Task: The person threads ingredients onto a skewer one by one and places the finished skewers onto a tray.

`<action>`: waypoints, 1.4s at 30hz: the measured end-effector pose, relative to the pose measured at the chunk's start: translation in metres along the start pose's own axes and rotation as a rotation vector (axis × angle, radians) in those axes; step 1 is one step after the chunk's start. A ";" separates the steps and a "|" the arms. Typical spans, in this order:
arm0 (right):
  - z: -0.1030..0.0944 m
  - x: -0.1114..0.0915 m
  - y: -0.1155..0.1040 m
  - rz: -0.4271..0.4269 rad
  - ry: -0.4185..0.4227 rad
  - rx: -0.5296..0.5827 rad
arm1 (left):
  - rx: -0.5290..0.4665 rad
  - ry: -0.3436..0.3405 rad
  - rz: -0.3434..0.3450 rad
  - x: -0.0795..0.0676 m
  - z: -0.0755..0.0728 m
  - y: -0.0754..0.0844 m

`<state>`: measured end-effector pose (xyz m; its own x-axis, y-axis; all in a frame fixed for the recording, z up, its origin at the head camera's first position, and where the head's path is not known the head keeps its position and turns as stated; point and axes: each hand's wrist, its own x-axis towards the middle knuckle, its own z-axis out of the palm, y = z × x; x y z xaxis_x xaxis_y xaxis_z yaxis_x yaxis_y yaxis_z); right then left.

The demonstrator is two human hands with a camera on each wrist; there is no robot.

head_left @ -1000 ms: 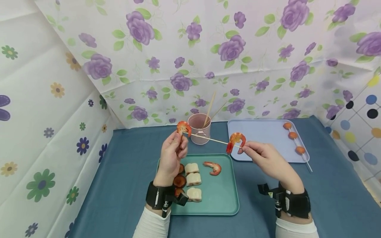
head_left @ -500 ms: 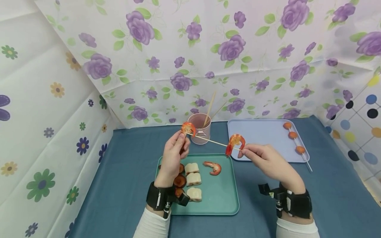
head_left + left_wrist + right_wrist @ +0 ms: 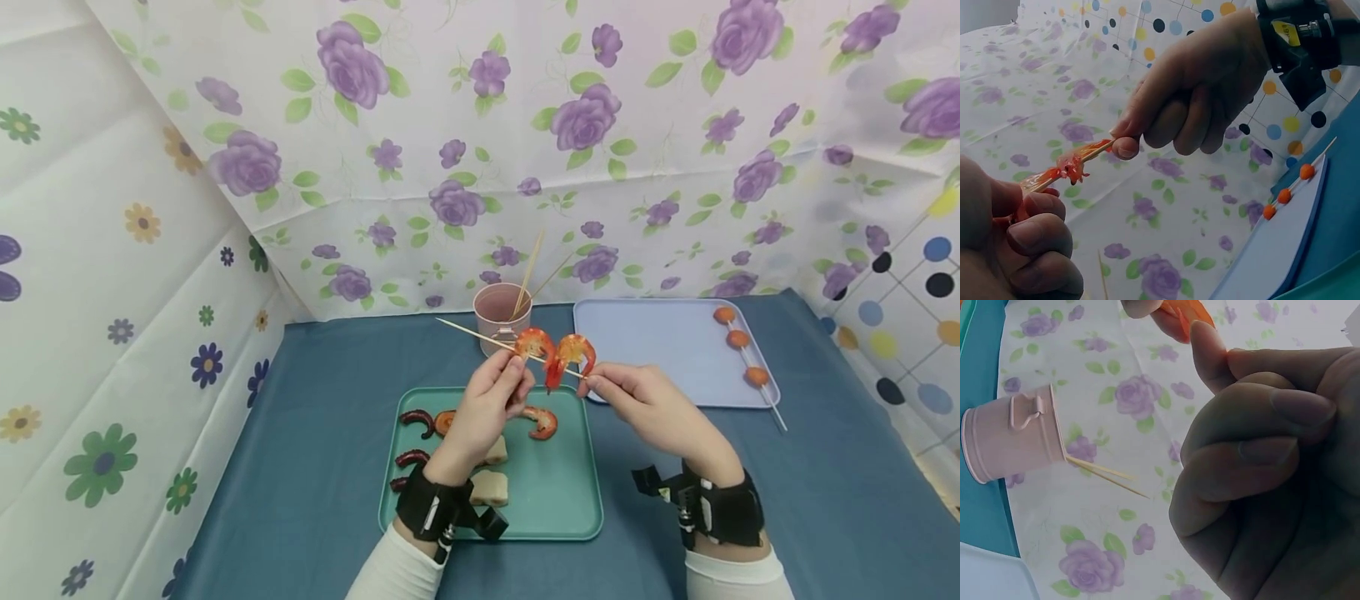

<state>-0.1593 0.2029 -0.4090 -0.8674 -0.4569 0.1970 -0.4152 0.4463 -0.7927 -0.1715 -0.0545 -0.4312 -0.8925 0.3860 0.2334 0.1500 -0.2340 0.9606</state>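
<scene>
My left hand (image 3: 487,406) pinches a curled orange shrimp (image 3: 534,342) that is threaded on a thin wooden skewer (image 3: 472,332). The skewer's bare tip sticks out to the left beyond that shrimp. At the other end my right hand (image 3: 648,408) pinches the skewer between thumb and forefinger, right beside a second curled shrimp (image 3: 576,350). Both shrimp sit side by side, touching or nearly so, above the green tray (image 3: 555,500). In the left wrist view the right hand (image 3: 1194,94) grips the skewer's end, its other fingers curled.
Another shrimp (image 3: 543,423), pale chunks (image 3: 489,487) and dark red curved pieces (image 3: 412,457) lie in the green tray. Behind it stands a pink bucket (image 3: 497,307) with skewers. A blue-lilac tray (image 3: 645,342) at right carries a skewer with orange balls (image 3: 738,338).
The left hand has moved right along the skewer with its shrimp, up to the second shrimp. The skewer's tip now shows to its left. My right hand has shifted slightly left.
</scene>
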 end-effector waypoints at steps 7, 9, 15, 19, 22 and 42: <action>0.004 0.004 -0.001 -0.013 -0.010 -0.010 | 0.006 0.009 0.051 0.000 -0.001 0.000; 0.004 0.004 0.000 -0.005 -0.011 -0.010 | 0.011 0.009 0.057 0.001 -0.001 0.000; 0.002 0.002 0.002 -0.017 -0.004 -0.015 | 0.022 -0.010 0.038 0.000 -0.001 0.001; 0.001 0.002 0.003 -0.024 -0.003 -0.012 | 0.040 -0.016 0.021 0.001 -0.002 0.002; 0.001 0.002 0.003 -0.015 -0.007 -0.011 | 0.067 -0.019 0.013 0.000 -0.003 0.004; -0.008 -0.003 0.004 0.019 0.025 -0.038 | 0.209 -0.033 -0.023 0.001 -0.010 0.003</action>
<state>-0.1608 0.2121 -0.4084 -0.8816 -0.4291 0.1969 -0.4084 0.4839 -0.7740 -0.1760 -0.0634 -0.4298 -0.8826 0.4193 0.2126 0.2179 -0.0359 0.9753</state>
